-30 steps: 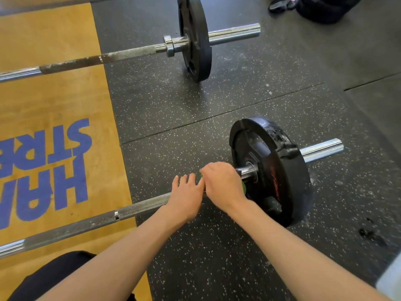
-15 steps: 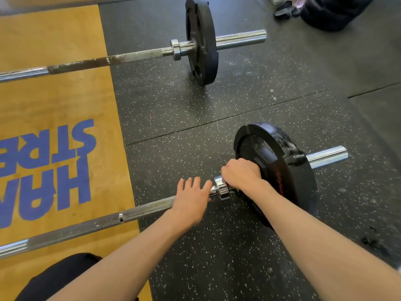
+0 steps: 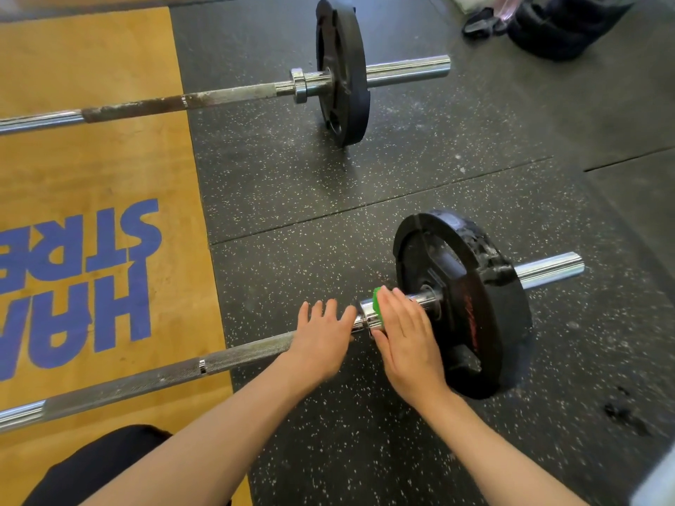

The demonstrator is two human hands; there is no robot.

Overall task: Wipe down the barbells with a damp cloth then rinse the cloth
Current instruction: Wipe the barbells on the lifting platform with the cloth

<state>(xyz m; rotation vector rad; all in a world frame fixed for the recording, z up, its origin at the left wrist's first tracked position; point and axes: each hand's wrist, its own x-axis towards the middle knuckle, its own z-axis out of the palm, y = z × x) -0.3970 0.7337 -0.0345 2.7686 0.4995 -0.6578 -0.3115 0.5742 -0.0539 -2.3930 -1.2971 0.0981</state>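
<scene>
We found the left hand laid flat, fingers spread, on the near barbell, a little left of the near plate. The right hand, fingers straight, pressed the green cloth onto the chrome collar, just left of that plate. We judged wiping of this bar under way. The far barbell, well behind the plate, showed a brown-stained shaft. We judged that bar and the rinse outstanding.

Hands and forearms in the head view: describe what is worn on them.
Left hand and right hand are bare: no gloves, rings, watch or bands show. Both forearms are bare as far as they show.
</scene>
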